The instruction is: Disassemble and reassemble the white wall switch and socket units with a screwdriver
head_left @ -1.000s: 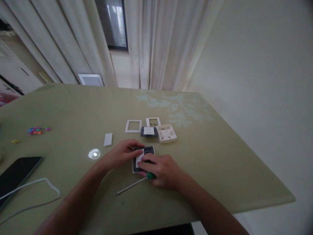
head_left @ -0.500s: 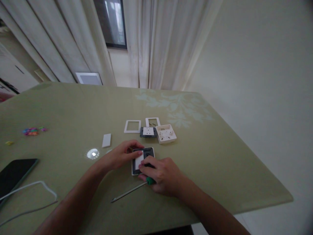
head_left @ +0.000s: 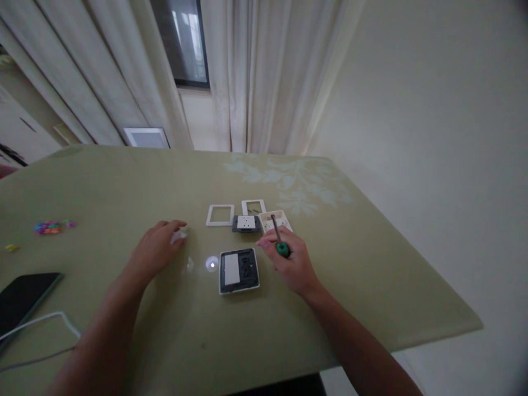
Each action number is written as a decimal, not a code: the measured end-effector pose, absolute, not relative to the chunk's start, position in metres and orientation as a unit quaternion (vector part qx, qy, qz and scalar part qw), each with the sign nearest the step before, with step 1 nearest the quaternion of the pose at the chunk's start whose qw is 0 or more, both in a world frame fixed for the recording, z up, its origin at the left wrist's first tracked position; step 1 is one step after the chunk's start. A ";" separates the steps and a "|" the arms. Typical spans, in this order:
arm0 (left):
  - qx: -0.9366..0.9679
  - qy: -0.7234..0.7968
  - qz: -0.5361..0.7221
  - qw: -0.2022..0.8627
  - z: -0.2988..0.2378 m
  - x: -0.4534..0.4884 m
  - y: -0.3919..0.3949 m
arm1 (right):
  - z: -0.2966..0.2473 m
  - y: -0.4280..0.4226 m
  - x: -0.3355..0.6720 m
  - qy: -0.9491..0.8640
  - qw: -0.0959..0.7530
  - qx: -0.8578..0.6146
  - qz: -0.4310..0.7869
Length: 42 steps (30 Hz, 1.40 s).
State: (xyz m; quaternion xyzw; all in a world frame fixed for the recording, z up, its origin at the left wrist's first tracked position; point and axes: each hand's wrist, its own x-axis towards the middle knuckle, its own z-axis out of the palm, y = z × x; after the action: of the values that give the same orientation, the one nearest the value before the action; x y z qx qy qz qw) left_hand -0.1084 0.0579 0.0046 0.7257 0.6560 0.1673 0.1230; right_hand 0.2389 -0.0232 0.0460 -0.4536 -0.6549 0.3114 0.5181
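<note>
My left hand (head_left: 159, 245) is at the left with thumb and fingers closed around a small white switch plate (head_left: 179, 235), partly hidden by the fingers. My right hand (head_left: 291, 261) grips a screwdriver (head_left: 282, 249) by its green handle, the metal shaft pointing up and away. Between the hands a wall switch (head_left: 238, 270) lies flat on the table, untouched. One white rocker covers its left half, and the dark mechanism shows on the right. Just past my right hand sits a white back box (head_left: 282, 220), partly covered by that hand.
Behind the switch are a socket module (head_left: 246, 223), a white frame (head_left: 220, 215) and another frame (head_left: 253, 204) with screws in it. At left lie a phone (head_left: 25, 297), a white cable (head_left: 53, 314) and small colourful pieces (head_left: 51, 227). The table (head_left: 350, 308) meets a wall on the right.
Both hands have left the switch. My left hand has moved left to the white plate; my right hand has moved up and right, swinging the screwdriver's shaft upward.
</note>
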 end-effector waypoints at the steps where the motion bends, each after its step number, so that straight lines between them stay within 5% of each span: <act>1: 0.732 0.645 0.172 0.138 0.004 -0.108 0.059 | 0.045 -0.023 0.239 -0.638 0.525 -0.460 0.325; 6: 0.742 0.599 0.230 0.195 0.022 -0.082 0.051 | 0.042 -0.022 0.239 -0.597 0.534 -0.474 0.365; 11: 0.643 0.489 0.428 0.405 0.041 -0.029 0.023 | 0.045 -0.021 0.240 -0.615 0.527 -0.471 0.349; 17: 0.556 0.427 0.465 0.541 0.032 0.020 -0.003 | 0.045 -0.023 0.234 -0.636 0.447 -0.463 0.426; 26: 0.734 0.453 0.380 0.334 0.033 0.010 0.002 | 0.032 -0.022 0.230 -0.612 0.371 -0.506 0.481; 42: 0.779 0.412 0.332 0.335 0.020 0.008 0.004 | 0.031 -0.028 0.227 -0.679 0.305 -0.546 0.384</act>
State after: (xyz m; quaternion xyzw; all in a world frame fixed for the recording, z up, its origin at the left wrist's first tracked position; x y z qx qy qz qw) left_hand 0.0077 0.0040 0.0201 0.7795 0.4125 0.3318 0.3350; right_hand 0.2270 -0.0279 0.0310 -0.5459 -0.6794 0.3837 0.3051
